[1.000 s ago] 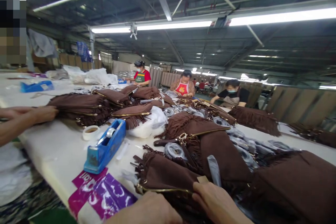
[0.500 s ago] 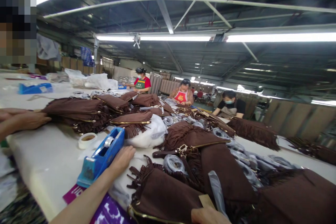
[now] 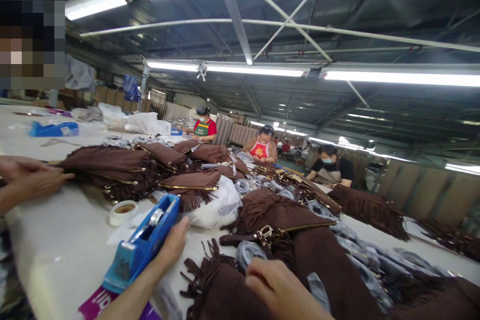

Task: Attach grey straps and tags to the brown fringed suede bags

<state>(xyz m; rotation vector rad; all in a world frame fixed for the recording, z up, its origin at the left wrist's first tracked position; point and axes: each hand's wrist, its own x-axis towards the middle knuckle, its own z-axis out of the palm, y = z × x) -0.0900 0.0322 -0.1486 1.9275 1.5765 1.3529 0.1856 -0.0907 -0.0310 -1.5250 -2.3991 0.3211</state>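
My left hand (image 3: 174, 241) rests against the right side of a blue tape dispenser (image 3: 141, 241); its fingertips are mostly hidden, so its grip is unclear. My right hand (image 3: 283, 287) is above a brown fringed bag (image 3: 228, 292) in the foreground. Its fingers are curled together, and what they pinch, if anything, is hidden. Just beyond the right fingertips lies a grey plastic-wrapped coil (image 3: 249, 254). Another brown bag (image 3: 328, 260) with a clear plastic strip (image 3: 318, 290) on it lies to the right.
A white tape roll (image 3: 123, 212) and a stuffed white plastic bag (image 3: 219, 205) are beyond the dispenser. Brown bags (image 3: 108, 162) are piled along the table. At far left, another person's hands (image 3: 32, 180) touch that pile. Several co-workers (image 3: 260, 147) sit across the table.
My right hand has risen forward and left, from beside a tan tag to over the foreground bag. My left hand has drawn closer to the dispenser. The camera view has tilted upward slightly.
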